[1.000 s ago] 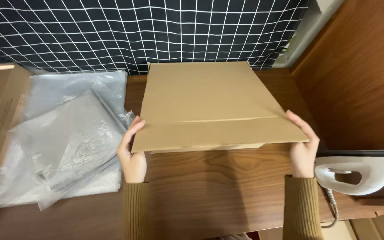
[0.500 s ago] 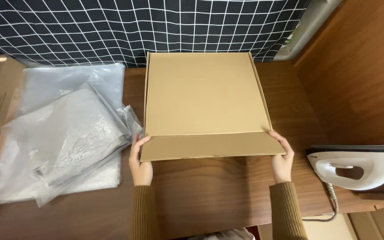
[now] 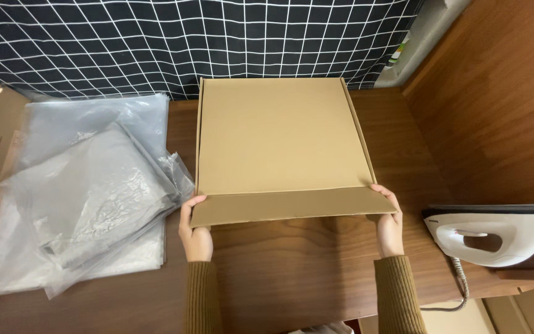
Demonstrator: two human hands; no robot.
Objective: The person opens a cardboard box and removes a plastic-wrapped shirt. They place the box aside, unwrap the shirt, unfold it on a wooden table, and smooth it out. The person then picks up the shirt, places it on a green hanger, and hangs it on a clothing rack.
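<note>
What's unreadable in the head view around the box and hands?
- Cardboard box contents: hidden by the closed lid.
- Left hand and right hand fingertips: tucked under the front flap.
- Iron: cord end cut off by the bottom edge.
- Plastic bags: count unclear, overlapping.

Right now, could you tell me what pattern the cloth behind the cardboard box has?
The cloth is black with a white grid of squares, seen best in the head view.

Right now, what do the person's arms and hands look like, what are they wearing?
Both hands are bare: the left hand and right hand show no gloves, rings or watch. Each forearm is covered by a long, olive-brown knitted sleeve, the left sleeve and right sleeve, both ending in a ribbed cuff at the wrist.
</note>
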